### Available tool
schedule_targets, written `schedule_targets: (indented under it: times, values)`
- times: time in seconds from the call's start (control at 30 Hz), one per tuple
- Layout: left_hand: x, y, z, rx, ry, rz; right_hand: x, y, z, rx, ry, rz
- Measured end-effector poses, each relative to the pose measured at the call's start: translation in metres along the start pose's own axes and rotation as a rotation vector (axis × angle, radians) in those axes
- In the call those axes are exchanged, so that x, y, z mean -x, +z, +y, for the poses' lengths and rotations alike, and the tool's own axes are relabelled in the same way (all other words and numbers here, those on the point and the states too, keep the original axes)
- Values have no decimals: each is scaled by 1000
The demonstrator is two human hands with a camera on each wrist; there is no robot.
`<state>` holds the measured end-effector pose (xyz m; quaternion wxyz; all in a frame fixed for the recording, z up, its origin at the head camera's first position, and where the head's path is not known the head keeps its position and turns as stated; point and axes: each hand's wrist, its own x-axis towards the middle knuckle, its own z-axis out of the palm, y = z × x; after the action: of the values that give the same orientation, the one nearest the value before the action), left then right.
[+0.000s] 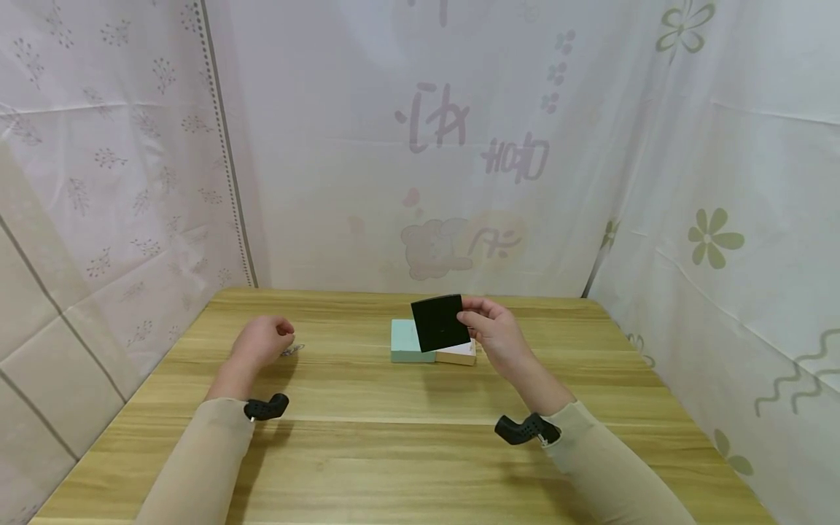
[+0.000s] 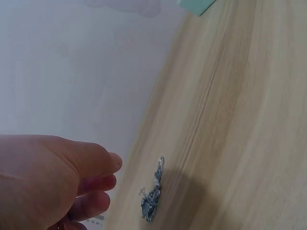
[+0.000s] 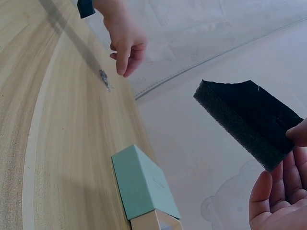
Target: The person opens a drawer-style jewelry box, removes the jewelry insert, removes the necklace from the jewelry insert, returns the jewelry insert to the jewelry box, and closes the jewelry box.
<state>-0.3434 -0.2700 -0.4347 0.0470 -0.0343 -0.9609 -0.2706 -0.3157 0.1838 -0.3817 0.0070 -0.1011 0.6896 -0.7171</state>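
My right hand (image 1: 495, 332) pinches a thin square black foam pad (image 1: 438, 323) by its right edge, thumb on the near face. The right wrist view shows the pad's rough, porous side (image 3: 235, 129). It is held up above the table, in front of a small mint-green box (image 1: 408, 343) and a cream-orange box part (image 1: 459, 356) beside it. My left hand (image 1: 259, 341) hovers over the table at the left, fingers loosely curled with nothing seen in them. Just beside it, a small heap of silver chain (image 2: 152, 196) lies on the wood.
The wooden table (image 1: 367, 452) reaches back to a patterned white curtain (image 1: 328, 182), with more curtains at both sides. Black wrist cameras (image 1: 525, 429) are strapped over both sleeves.
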Motion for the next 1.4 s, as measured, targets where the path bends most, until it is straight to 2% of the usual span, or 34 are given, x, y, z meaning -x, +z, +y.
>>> schedule_targets:
  times: [0.43, 0.67, 0.77, 1.07, 1.4]
  values:
    - [-3, 0, 26, 11, 53, 21, 1, -1, 0, 7, 0, -4]
    - [-7, 0, 42, 28, 134, 50, -1, -2, 0, 5, -1, 1]
    - [-8, 1, 47, 52, 170, 41, -1, -2, -1, 17, -1, 1]
    - [-7, 4, 61, 105, 205, 7, -2, -2, -2, 25, 0, 12]
    - [-10, 16, 70, 79, 283, -21, -1, 0, -3, 16, 5, 22]
